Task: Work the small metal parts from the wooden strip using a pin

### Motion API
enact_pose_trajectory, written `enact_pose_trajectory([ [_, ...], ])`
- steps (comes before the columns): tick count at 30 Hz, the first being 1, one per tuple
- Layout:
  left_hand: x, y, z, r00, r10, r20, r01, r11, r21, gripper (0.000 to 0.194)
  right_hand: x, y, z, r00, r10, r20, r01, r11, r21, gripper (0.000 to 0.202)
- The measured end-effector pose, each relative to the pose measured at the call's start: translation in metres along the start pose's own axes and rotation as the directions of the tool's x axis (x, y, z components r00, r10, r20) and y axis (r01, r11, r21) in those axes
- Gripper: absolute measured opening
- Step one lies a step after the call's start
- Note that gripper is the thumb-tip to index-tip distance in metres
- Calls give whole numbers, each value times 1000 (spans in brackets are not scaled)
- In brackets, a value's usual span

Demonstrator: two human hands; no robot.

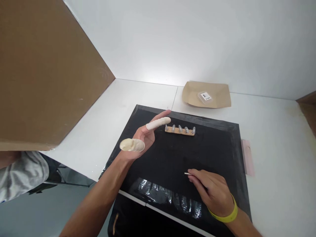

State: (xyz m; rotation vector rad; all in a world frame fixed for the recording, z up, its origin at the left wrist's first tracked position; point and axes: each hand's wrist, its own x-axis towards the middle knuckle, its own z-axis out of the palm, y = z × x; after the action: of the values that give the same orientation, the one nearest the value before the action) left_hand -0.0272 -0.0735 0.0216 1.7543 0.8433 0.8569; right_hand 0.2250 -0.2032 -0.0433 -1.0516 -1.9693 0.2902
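Observation:
My left hand (145, 136) is held over the left part of a black mat (168, 154), its fingers apart and nothing between them. Pale finger cots cover its thumb and index finger. Just right of its fingertips, a thin tan strip (182, 131) carries several small grey nail-shaped pieces standing in a row. Lower right, my right hand (213, 189) pinches a thin whitish stick (187, 173) between thumb and index finger, its tip pointing left. A yellow band circles the right wrist.
A brown paper tray (219, 95) at the back holds a small clear labelled box (205, 97). Pink paper (248, 158) lies right of the mat. A large brown panel (49, 72) rises at left; a person's grey sleeve (24, 174) shows below it.

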Motion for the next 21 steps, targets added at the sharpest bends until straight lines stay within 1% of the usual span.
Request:
enact_pose_trajectory([
  [2, -6, 4, 1, 1000, 20, -8, -21, 999, -29, 85, 0, 1, -2, 1000, 25, -8, -25, 1000, -15, 17],
  [4, -10, 6, 0, 1000, 20, 2, -20, 1000, -14, 79, 1, 1, -4, 998, 54, -24, -55, 998, -33, 15],
  [6, -14, 8, -3, 1000, -5, 15, 4, 999, 45, 81, 1, 3, -7, 995, 87, -49, -89, 995, -48, 14],
  [8, -17, 11, -8, 1000, -16, 25, 14, 996, 84, 91, -1, 7, -11, 991, 117, -70, -122, 989, -80, 13],
  [10, -20, 15, -13, 999, -22, 29, 20, 996, 90, 97, -5, 12, -17, 981, 168, -101, -183, 970, -162, 15],
  [12, -23, 20, -18, 998, -49, 31, 45, 993, 108, 93, -8, 17, -23, 953, 251, -167, -289, 921, -262, 19],
  [14, -27, 23, -22, 997, -70, 36, 64, 988, 144, 88, -10, 21, -26, 925, 305, -225, -365, 878, -310, 21],
  [16, -32, 26, -23, 997, -55, 56, 45, 985, 168, 87, -10, 23, -26, 929, 288, -233, -350, 888, -297, 19],
  [18, -36, 27, -21, 996, -25, 81, 11, 987, 162, 91, -8, 23, -23, 949, 234, -210, -285, 922, -263, 16],
  [21, -36, 25, -13, 995, -5, 99, -6, 993, 114, 107, -5, 24, -21, 966, 170, -197, -214, 950, -226, 12],
])
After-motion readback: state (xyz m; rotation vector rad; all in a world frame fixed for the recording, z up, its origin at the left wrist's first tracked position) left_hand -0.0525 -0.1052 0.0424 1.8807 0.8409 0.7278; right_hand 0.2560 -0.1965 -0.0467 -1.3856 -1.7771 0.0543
